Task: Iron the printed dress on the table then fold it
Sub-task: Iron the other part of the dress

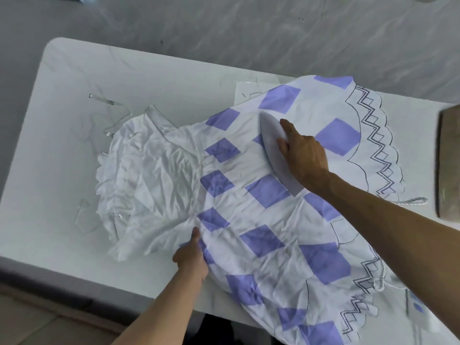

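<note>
The printed dress [249, 207], white with purple diamonds and a black zigzag hem, lies spread and wrinkled across the white table [74, 145], its bodice to the left and skirt to the right. My right hand [301, 155] grips a white iron [271, 143] that sits on the upper skirt, tip pointing away from me. My left hand [193, 255] pinches the fabric at the near edge of the waist, thumb on top. The skirt's lower part hangs over the table's near edge.
A brownish block [449, 163] lies at the table's right edge. A white braided cord [410, 201] trails from under my right arm, and loops again by the hem [379, 285]. Clear straps [109, 103] lie left of the bodice. Grey floor surrounds the table.
</note>
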Tool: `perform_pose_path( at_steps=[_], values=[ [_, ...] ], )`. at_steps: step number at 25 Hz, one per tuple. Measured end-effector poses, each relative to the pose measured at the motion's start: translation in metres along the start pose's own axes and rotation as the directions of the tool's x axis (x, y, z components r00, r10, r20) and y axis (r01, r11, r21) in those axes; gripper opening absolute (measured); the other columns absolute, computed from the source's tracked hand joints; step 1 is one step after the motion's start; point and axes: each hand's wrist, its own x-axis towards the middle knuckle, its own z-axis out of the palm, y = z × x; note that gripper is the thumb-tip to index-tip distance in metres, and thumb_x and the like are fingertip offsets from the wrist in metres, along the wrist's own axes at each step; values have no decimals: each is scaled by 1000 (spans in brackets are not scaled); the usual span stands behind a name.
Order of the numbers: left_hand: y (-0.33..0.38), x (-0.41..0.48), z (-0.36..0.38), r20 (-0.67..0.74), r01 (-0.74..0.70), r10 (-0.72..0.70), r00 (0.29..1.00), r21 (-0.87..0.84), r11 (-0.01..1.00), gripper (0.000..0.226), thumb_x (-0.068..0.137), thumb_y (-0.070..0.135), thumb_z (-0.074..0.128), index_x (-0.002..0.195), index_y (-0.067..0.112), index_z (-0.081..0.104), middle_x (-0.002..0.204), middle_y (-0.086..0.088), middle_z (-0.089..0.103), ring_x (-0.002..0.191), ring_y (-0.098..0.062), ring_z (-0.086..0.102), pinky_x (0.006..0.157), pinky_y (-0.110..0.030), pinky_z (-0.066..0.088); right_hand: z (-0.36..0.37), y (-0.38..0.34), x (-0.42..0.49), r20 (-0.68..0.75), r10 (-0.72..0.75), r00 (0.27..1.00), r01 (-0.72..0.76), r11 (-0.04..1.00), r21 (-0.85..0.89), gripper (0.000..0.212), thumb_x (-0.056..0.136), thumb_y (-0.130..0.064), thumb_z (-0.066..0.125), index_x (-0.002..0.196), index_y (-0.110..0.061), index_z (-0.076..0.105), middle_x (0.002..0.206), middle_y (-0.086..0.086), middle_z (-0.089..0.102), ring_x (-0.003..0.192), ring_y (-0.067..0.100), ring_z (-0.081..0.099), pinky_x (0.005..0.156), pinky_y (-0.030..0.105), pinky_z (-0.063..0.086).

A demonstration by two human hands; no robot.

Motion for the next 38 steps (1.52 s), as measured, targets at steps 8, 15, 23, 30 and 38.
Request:
perform_pose_path(
  at_steps=[8,15,23,30,38],
  values=[
    [-37,20,-22,-189,-253,258,948,50,966,63,78,48,75,108,-6,61,109,-20,65,99,-35,63,84,-40,50,11,1,-30,24,-41,999,42,999,-27,49,102,-39,32,149,-25,27,106,21,64,92,40,59,65,34,34],
    [-61,10,-53,-411,-227,362,837,341,912,76,80,41,75,130,-6,42,128,-27,48,115,-43,50,92,-48,43,23,11,-61,46,4,999,-2,1000,-25,49,102,-39,31,149,-28,25,101,18,64,89,37,59,64,34,33],
    [89,-13,37,446,-740,863,238,658,-136,79,91,41,62,150,7,24,157,-22,19,145,-35,21,117,-41,20,6,7,-29,-19,-27,999,26,999,-44,48,102,-40,30,148,-29,26,102,18,64,90,39,59,67,34,33],
    [137,0,94,561,-552,743,365,773,-313,112,79,70,56,154,16,-8,158,-24,-12,144,-49,-4,114,-60,9,14,-22,21,84,-254,963,263,959,-110,48,103,-39,26,151,-34,20,100,12,63,79,30,54,67,31,30],
    [143,13,113,580,-558,697,423,772,-304,139,60,81,62,151,13,-18,152,-35,-21,138,-61,-11,108,-70,11,20,-6,60,42,-129,991,135,966,-222,48,102,-40,28,150,-40,19,86,9,60,74,33,57,63,34,34]
  ],
)
